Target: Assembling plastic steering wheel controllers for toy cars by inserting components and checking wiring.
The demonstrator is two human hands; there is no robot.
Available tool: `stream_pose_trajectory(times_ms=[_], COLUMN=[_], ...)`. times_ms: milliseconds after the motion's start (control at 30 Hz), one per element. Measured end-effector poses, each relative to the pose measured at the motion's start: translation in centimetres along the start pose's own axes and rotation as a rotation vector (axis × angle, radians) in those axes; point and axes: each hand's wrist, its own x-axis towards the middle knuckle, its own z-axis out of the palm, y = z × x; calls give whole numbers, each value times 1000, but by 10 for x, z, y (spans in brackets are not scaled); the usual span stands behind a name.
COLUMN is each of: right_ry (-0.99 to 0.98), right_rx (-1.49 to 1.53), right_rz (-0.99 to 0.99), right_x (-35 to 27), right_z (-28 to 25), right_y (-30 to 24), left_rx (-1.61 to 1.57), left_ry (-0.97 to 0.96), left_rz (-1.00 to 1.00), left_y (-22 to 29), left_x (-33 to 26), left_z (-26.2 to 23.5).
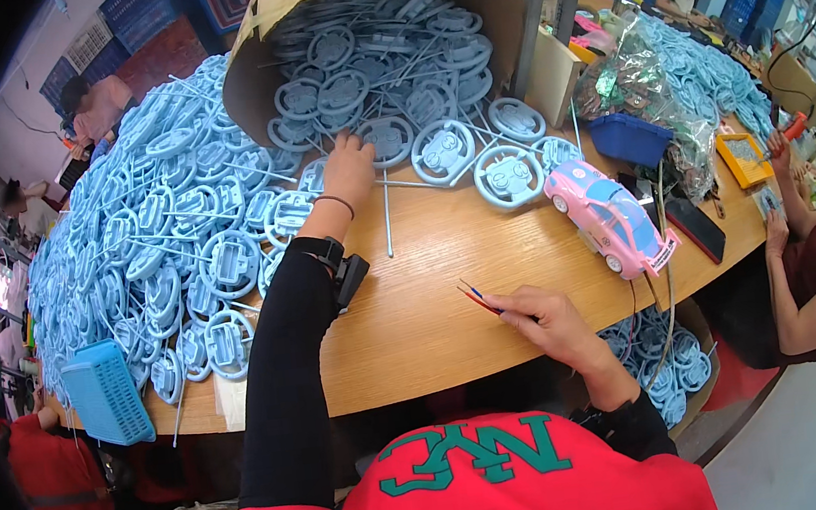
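Note:
Reaching forward to the mouth of the cardboard box, my left hand [350, 173] has its fingers curled at the near left rim of a light blue toy steering wheel [387, 138]. A thin blue rod [387, 219] points from that wheel toward me over the table. The fingertips are partly hidden among the parts. Closer to my body, my right hand [555, 324] pinches a pair of thin wires [480, 300], one red and one blue, their bare ends pointing up and left. Several more blue wheels lie around my left hand, one of them [508, 177] face up on the wood.
A large pile of blue wheels [163, 222] covers the left of the table. The cardboard box [252, 81] lies on its side, full of them. At right are a pink toy car [613, 216], a dark phone [696, 230] and a blue bin [630, 139]. Co-workers sit around.

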Motion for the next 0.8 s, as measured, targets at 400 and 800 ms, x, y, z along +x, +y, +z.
stream_pose_trajectory(times_ms=[400,800], right_ry=[-20,69], right_rx=[29,-302], right_rz=[-31,-103], right_x=[3,22], right_z=[9,20], right_y=[-3,-19], left_rx=[-409,-1554], left_ry=[318,-329], left_rz=[-346,-460], left_y=[29,103], left_x=[-34,-122], left_z=[-137,-124])
